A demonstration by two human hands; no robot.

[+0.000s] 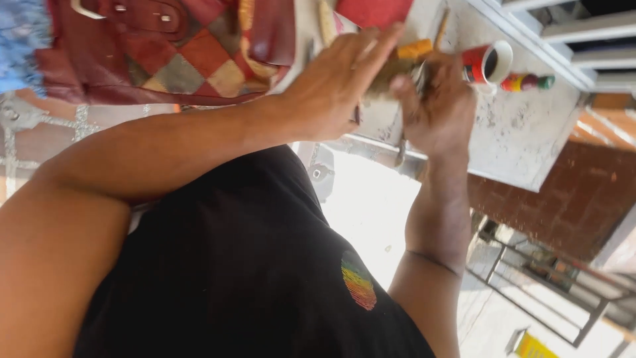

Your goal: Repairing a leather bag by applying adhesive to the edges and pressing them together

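Note:
My left hand [334, 83] reaches in from the left, fingers stretched over a small brownish object with an orange-yellow end [412, 50], holding it against the white worktop [530, 142]. My right hand [438, 113] comes up from below and is closed around a thin metal tool [401, 154] whose tip sticks out beneath the fist. The two hands meet over the object, and most of it is hidden and blurred between them.
A red patchwork leather bag [179, 56] lies at the upper left beside blue cloth [20, 40]. A red mug [489, 63] and a small multicoloured piece [527, 82] stand on the stained worktop. A wooden stick [441, 26] lies behind the hands. A metal railing [550, 292] is below right.

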